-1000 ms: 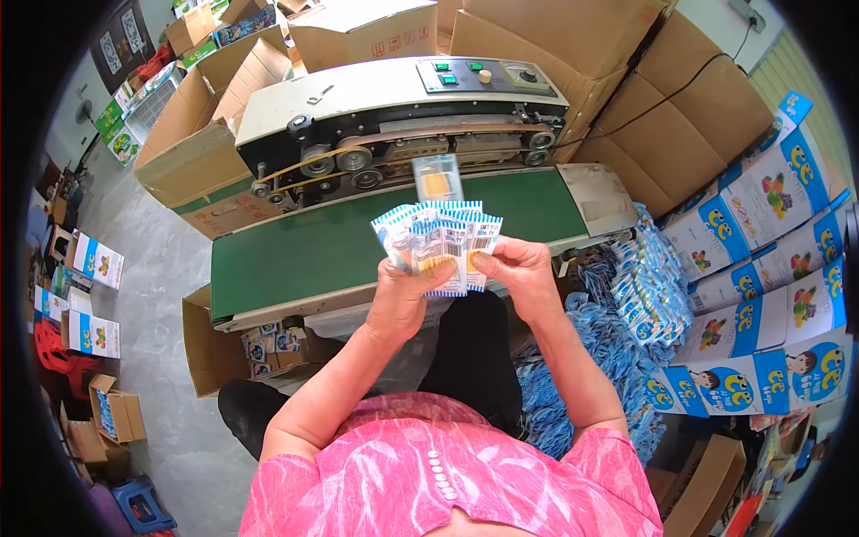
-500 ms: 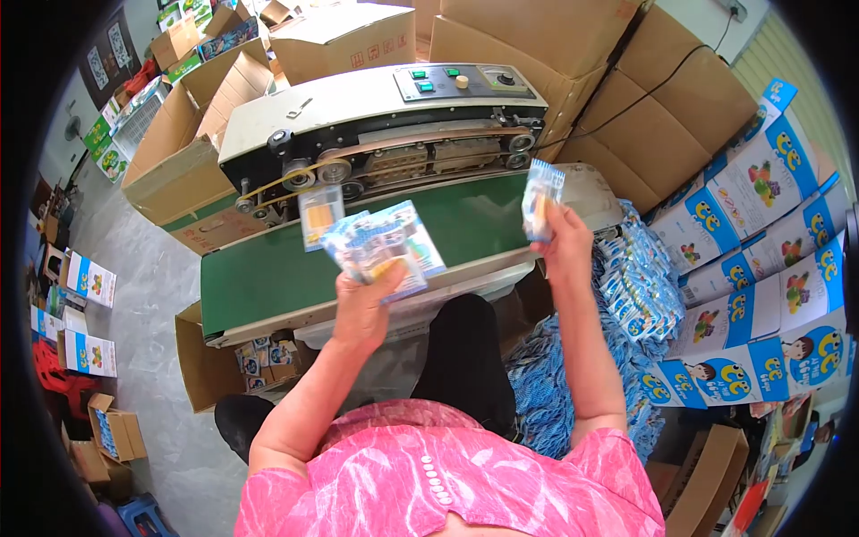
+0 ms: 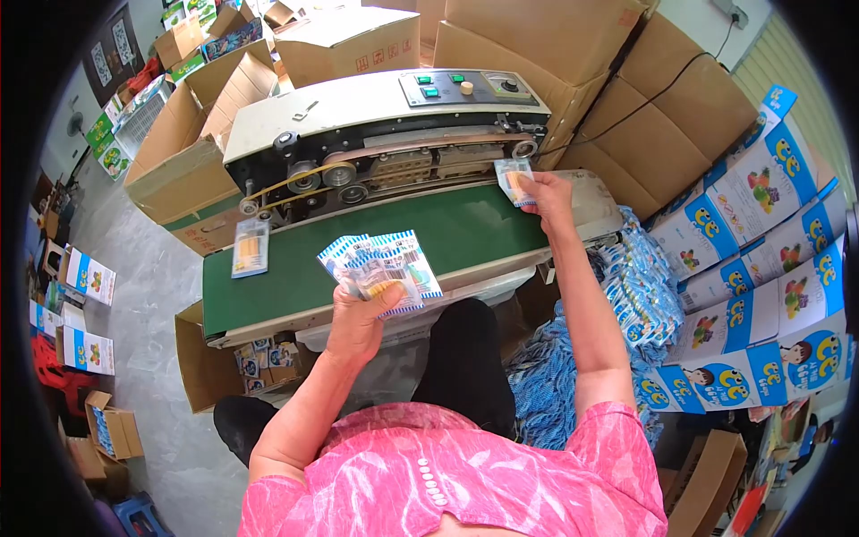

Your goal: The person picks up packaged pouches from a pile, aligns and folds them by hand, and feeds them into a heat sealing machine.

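My left hand [image 3: 362, 313] is closed on a fanned bunch of blue-and-white packets [image 3: 383, 268], held over the front edge of the green belt [image 3: 429, 231]. With my right hand [image 3: 548, 199] I pinch a single packet [image 3: 514, 183] by its right side, its top end at the right end of the sealing machine [image 3: 376, 121]. Another packet [image 3: 250, 248], with something yellow inside, lies on the left end of the belt.
Stacked packets [image 3: 637, 286] and a blue heap [image 3: 564, 380] lie right of the belt. Printed cartons [image 3: 716, 233] lean at the far right. An open cardboard box [image 3: 201, 358] stands below the belt's left end; large boxes [image 3: 528, 45] stand behind the machine.
My hands have parted; my right hand has moved one packet up and right to the machine. The single packet on the belt has travelled left. My left hand keeps the bunch, now further left.
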A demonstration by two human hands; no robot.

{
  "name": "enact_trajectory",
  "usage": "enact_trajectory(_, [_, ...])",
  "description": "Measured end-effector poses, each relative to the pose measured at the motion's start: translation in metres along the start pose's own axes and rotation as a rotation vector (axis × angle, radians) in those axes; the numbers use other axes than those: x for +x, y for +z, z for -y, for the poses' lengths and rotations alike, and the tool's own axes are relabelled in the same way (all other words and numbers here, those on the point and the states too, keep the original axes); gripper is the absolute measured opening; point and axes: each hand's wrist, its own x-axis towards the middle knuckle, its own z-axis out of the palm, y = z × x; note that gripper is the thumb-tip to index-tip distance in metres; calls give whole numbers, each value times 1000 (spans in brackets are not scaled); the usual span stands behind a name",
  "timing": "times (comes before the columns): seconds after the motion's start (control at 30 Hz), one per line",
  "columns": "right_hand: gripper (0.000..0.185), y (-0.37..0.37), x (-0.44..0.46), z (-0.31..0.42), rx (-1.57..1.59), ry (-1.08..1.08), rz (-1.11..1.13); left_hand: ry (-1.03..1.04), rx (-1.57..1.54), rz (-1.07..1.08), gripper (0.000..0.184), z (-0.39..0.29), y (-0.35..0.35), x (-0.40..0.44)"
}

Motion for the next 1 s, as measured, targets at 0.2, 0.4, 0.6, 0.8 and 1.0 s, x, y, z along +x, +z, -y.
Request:
enact_trajectory(0.2, [26,23,-33,7,-227,-184,-81,7,-4,-18,32,-2,-12,-8])
enact_trajectory(0.4, [24,53,-100,1,-439,-406,-46,50,-28,-41,33,-21,-35,-29])
enact_trajectory(0.6, [33,113,-104,20,-700,-475,-40,156,-15,-127,33,-56,-70,-58])
enact_trajectory(0.8, [45,168,-109,21,-851,-475,-10,257,-58,-206,35,-75,-102,-99])
enact_trajectory(1.0, [48,245,-133,31,-989,-468,-20,286,-70,-283,38,-85,-127,-123])
